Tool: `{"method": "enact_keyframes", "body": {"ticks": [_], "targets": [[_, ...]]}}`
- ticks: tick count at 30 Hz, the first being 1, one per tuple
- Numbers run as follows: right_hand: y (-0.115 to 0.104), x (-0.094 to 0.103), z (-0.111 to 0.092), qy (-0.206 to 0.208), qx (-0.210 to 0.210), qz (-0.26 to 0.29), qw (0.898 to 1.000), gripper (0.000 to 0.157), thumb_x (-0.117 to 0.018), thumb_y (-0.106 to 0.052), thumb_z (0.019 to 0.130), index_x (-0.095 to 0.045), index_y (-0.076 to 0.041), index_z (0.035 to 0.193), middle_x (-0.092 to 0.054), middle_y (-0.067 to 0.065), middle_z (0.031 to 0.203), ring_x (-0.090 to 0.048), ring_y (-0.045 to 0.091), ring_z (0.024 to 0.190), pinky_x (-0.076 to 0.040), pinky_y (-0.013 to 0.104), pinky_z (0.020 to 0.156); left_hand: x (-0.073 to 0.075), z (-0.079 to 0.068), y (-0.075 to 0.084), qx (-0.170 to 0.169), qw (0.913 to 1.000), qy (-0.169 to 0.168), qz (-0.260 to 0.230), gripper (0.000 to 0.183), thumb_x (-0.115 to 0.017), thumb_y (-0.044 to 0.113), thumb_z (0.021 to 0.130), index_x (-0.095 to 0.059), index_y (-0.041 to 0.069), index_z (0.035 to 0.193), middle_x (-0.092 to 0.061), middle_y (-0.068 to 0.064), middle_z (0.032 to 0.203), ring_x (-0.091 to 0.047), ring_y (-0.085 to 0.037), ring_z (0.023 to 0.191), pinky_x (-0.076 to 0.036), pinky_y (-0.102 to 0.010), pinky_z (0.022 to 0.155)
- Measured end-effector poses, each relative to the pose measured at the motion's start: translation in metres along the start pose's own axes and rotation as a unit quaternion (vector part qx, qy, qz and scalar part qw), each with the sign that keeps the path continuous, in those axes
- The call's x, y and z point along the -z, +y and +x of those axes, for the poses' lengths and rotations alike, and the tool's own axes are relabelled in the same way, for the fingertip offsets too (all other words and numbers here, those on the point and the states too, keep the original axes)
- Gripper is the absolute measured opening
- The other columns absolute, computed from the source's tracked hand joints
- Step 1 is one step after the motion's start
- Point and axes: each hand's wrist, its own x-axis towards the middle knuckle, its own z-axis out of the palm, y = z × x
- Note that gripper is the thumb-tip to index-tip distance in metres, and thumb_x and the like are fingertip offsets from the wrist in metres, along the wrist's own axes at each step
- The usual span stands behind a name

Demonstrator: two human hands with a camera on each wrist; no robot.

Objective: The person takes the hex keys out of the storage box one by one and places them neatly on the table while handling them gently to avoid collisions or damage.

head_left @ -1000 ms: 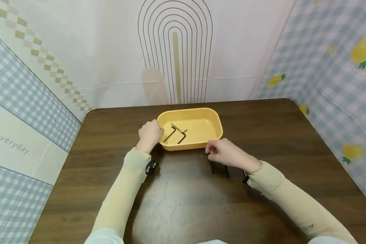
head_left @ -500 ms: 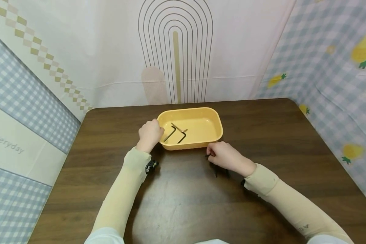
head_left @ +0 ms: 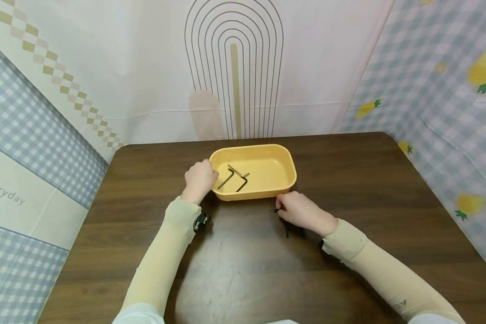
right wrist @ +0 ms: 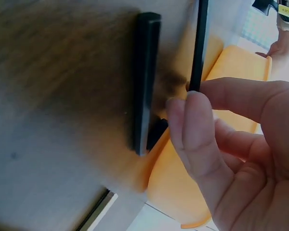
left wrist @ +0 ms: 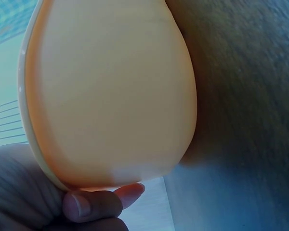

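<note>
My left hand [head_left: 200, 180] grips the left end of a yellow plastic tray [head_left: 263, 193], fingertips against its wall in the left wrist view. Inside the tray, toward its left side, lie several L-shaped hex keys [head_left: 225, 178]. Just in front of the tray's near right corner is my right hand [head_left: 301, 210]. Its thumb and fingertips pinch a black hex key [right wrist: 199, 48], seen in the right wrist view. Beside that one, another black hex key [right wrist: 147, 82] lies on the table; the right hand mostly hides this spot from the head view.
A further thin bar [right wrist: 97, 211] shows low in the right wrist view. The dark wooden table [head_left: 234, 270] runs back to a patterned cloth [head_left: 158, 67], with a checked cloth [head_left: 441, 135] on the right.
My right hand has shifted a little toward me, and its forearm has swung slightly left, covering more of the keys beneath. The left hand and tray stay put.
</note>
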Motion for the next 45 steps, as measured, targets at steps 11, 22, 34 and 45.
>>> {"method": "enact_keyframes", "body": {"ticks": [11,22,34,45], "targets": [[-0.0026,0.0006,0.0019,-0.01,-0.003,-0.009,1.0,0.012,-0.068,0.0,0.088,-0.063,-0.009,0.082,-0.059,-0.003,0.072,-0.053,0.01,0.06,-0.049,0.029,0.061,-0.0013,0.0014,-0.0009,-0.001,1.0,0.003,0.002,0.028,-0.056,0.024,0.098,-0.062,-0.002,0.108,-0.065,-0.014,0.087,-0.064,-0.03,0.074,-0.052,-0.046,0.064],[0.0003,-0.0028,0.0019,-0.011,0.007,-0.03,0.999,0.011,-0.07,0.0,0.089,-0.065,-0.008,0.084,-0.062,-0.002,0.076,-0.055,0.009,0.064,-0.051,0.03,0.063,0.0,-0.0005,0.0006,0.005,1.0,-0.009,0.0,0.028,-0.054,0.024,0.099,-0.061,-0.001,0.109,-0.065,-0.013,0.088,-0.064,-0.029,0.076,-0.052,-0.045,0.065],[-0.0009,-0.0009,0.001,-0.014,0.016,-0.041,0.999,0.011,-0.071,-0.001,0.091,-0.065,-0.008,0.086,-0.062,-0.002,0.077,-0.056,0.01,0.065,-0.05,0.03,0.061,0.0008,-0.001,0.0004,0.004,1.0,-0.005,0.003,0.028,-0.055,0.024,0.098,-0.061,-0.001,0.109,-0.065,-0.014,0.089,-0.064,-0.029,0.076,-0.052,-0.046,0.065],[-0.0019,-0.0015,-0.0005,-0.018,0.004,-0.034,0.999,0.01,-0.07,-0.001,0.092,-0.063,-0.008,0.087,-0.06,-0.002,0.076,-0.054,0.01,0.064,-0.049,0.029,0.06,0.0006,-0.0012,0.0017,0.001,1.0,-0.004,0.006,0.027,-0.055,0.024,0.098,-0.062,-0.001,0.107,-0.065,-0.014,0.089,-0.064,-0.03,0.077,-0.052,-0.047,0.066]]}}
